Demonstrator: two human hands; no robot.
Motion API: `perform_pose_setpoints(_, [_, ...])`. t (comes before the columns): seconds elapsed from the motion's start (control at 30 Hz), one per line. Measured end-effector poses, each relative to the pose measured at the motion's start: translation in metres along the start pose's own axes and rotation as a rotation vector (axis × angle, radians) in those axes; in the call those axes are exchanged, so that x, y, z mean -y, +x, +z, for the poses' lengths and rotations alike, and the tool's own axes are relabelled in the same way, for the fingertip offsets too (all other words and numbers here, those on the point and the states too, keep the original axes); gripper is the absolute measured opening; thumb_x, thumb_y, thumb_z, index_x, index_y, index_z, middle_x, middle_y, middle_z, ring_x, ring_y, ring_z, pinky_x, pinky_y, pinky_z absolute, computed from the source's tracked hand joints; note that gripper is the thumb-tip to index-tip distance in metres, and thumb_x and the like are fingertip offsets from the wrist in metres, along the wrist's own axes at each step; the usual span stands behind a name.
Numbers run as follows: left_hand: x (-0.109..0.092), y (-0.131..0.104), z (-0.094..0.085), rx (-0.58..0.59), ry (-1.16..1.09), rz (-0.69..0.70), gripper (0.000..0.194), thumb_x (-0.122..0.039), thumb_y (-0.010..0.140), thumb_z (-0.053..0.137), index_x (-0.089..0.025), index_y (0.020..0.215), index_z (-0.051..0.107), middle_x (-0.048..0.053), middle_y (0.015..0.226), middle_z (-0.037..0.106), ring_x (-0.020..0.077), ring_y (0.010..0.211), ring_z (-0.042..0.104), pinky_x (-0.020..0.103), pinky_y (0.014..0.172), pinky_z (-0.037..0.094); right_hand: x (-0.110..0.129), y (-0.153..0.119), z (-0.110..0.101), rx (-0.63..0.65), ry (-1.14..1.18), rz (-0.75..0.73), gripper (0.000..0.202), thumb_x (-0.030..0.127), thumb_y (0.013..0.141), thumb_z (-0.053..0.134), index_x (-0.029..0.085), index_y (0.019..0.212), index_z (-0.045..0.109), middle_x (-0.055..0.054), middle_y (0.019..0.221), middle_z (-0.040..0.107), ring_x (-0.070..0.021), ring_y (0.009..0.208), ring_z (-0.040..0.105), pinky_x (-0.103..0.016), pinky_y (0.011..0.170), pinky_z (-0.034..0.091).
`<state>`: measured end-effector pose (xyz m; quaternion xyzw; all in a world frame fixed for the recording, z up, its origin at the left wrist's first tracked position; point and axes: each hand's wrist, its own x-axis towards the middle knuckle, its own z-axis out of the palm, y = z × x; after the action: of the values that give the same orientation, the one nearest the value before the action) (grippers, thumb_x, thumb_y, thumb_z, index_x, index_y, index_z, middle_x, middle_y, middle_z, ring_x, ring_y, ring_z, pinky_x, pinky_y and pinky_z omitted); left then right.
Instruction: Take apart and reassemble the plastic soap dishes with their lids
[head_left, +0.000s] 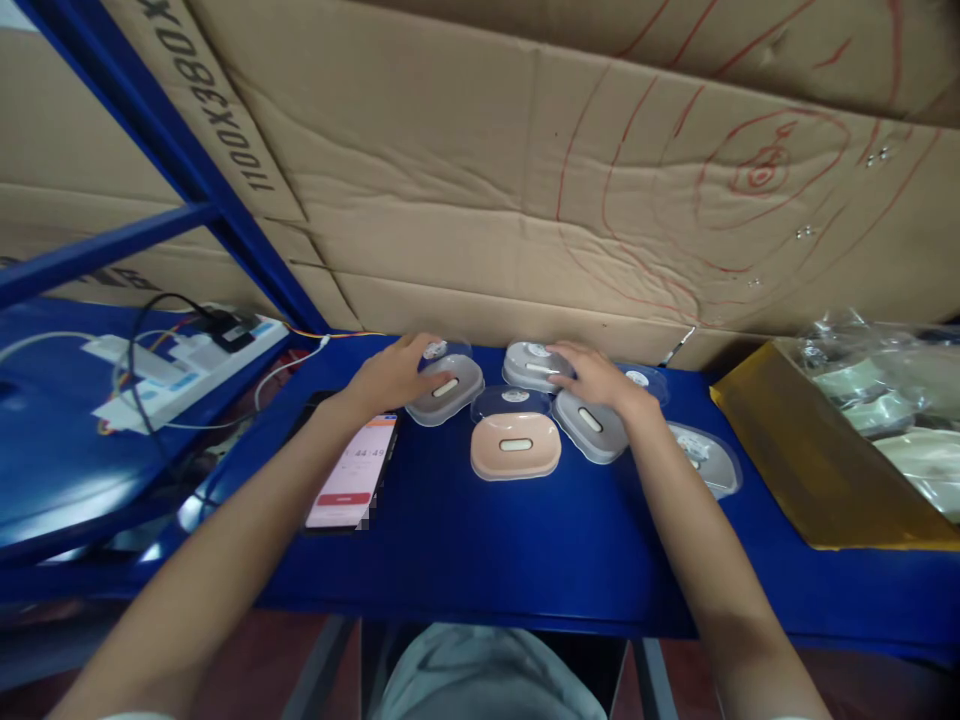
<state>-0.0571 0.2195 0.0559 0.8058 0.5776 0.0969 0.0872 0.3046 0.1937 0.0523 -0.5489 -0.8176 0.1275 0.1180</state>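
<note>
Reaching forward over the worktop [442,560], both hands touch packs lying there. The left hand [391,378] is half curled, its thumb on the left grey pack [454,395], which lies to its right; this pack's long axis slants from near left to far right. The right hand [598,378], also partly curled, meets the right edge of the far grey pack [522,373], whose long axis runs nearly sideways. Whether either grip is closed firmly, I cannot tell.
</note>
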Motion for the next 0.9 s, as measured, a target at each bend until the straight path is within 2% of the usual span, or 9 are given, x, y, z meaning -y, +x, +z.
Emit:
perform_pose_setpoints(0.1, [0.01, 0.017, 0.005, 0.008, 0.013, 0.024, 0.063, -0.058, 0.1, 0.059, -0.019, 0.149, 0.055, 0.016, 0.149, 0.065, 0.0356, 0.134, 0.065, 0.046, 0.112, 0.05, -0.013, -0.011, -0.013, 0.023, 0.001, 0.038, 0.049, 0.034, 0.108, 0.057, 0.019, 0.155, 0.058, -0.014, 0.157, 0.064, -0.0286, 0.142, 0.063, -0.045, 0.118, 0.049])
perform_pose_setpoints(0.2, [0.009, 0.025, 0.011, 0.02, 0.023, 0.091, 0.056, -0.052, 0.104, 0.055, -0.019, 0.149, 0.057, 0.013, 0.15, 0.066, 0.0297, 0.136, 0.064, 0.04, 0.115, 0.048, -0.02, -0.019, -0.025, 0.008, -0.04, 0.12, 0.042, 0.03, 0.109, 0.053, 0.019, 0.148, 0.065, -0.014, 0.146, 0.071, -0.0304, 0.13, 0.07, -0.043, 0.11, 0.054])
perform_pose_setpoints(0.27, [0.0, 0.021, 0.013, -0.021, 0.042, 0.126, 0.054, -0.047, 0.106, 0.052, -0.019, 0.151, 0.056, 0.014, 0.152, 0.064, 0.0298, 0.143, 0.059, 0.042, 0.119, 0.045, -0.017, -0.021, -0.03, -0.04, -0.09, 0.172, 0.042, 0.025, 0.108, 0.05, 0.018, 0.146, 0.066, -0.017, 0.141, 0.074, -0.0344, 0.127, 0.071, -0.048, 0.108, 0.053])
perform_pose_setpoints(0.37, [-0.019, -0.001, 0.014, -0.127, 0.088, 0.131, 0.053, -0.044, 0.108, 0.05, -0.016, 0.152, 0.056, 0.022, 0.152, 0.059, 0.0386, 0.147, 0.052, 0.056, 0.12, 0.042, 0.003, -0.02, -0.032, -0.13, -0.165, 0.187, 0.046, 0.019, 0.107, 0.042, 0.013, 0.146, 0.065, -0.021, 0.143, 0.07, -0.0382, 0.132, 0.065, -0.052, 0.11, 0.047])
perform_pose_setpoints(0.43, [-0.033, -0.02, 0.015, -0.153, 0.133, 0.149, 0.044, -0.043, 0.107, 0.052, -0.016, 0.138, 0.066, 0.023, 0.142, 0.064, 0.0408, 0.138, 0.059, 0.058, 0.115, 0.047, 0.022, -0.014, -0.028, -0.133, -0.189, 0.125, 0.043, 0.018, 0.108, 0.041, 0.016, 0.142, 0.068, -0.018, 0.142, 0.071, -0.0343, 0.132, 0.065, -0.046, 0.11, 0.046])
perform_pose_setpoints(0.5, [-0.044, -0.037, 0.018, -0.129, 0.196, 0.185, 0.035, -0.039, 0.106, 0.054, -0.016, 0.126, 0.072, 0.021, 0.131, 0.069, 0.0382, 0.127, 0.066, 0.053, 0.109, 0.052, 0.042, -0.008, -0.019, -0.088, -0.202, 0.038, 0.037, 0.02, 0.108, 0.046, 0.019, 0.132, 0.074, -0.014, 0.134, 0.075, -0.0291, 0.125, 0.067, -0.039, 0.106, 0.047])
perform_pose_setpoints(0.63, [-0.052, -0.05, 0.028, -0.074, 0.235, 0.187, 0.033, -0.032, 0.104, 0.058, -0.015, 0.129, 0.071, 0.02, 0.13, 0.072, 0.0363, 0.123, 0.069, 0.047, 0.103, 0.057, 0.067, 0.001, 0.004, -0.024, -0.26, -0.063, 0.031, 0.022, 0.109, 0.052, 0.015, 0.119, 0.08, -0.016, 0.126, 0.075, -0.0299, 0.123, 0.064, -0.04, 0.107, 0.043])
perform_pose_setpoints(0.8, [-0.052, -0.044, 0.033, -0.041, 0.238, 0.173, 0.035, -0.027, 0.103, 0.058, -0.013, 0.133, 0.07, 0.021, 0.133, 0.071, 0.0371, 0.124, 0.07, 0.048, 0.105, 0.056, 0.069, 0.0, 0.019, -0.044, -0.348, -0.026, 0.039, 0.039, 0.108, 0.059, 0.009, 0.12, 0.081, -0.024, 0.135, 0.065, -0.0405, 0.132, 0.052, -0.051, 0.108, 0.038])
perform_pose_setpoints(0.9, [-0.055, -0.042, 0.032, -0.045, 0.224, 0.173, 0.036, -0.027, 0.106, 0.052, -0.014, 0.136, 0.068, 0.02, 0.132, 0.073, 0.0357, 0.124, 0.07, 0.049, 0.107, 0.054, 0.063, -0.001, 0.019, -0.048, -0.374, 0.012, 0.044, 0.043, 0.109, 0.056, 0.009, 0.121, 0.082, -0.025, 0.134, 0.064, -0.0412, 0.129, 0.051, -0.052, 0.105, 0.038])
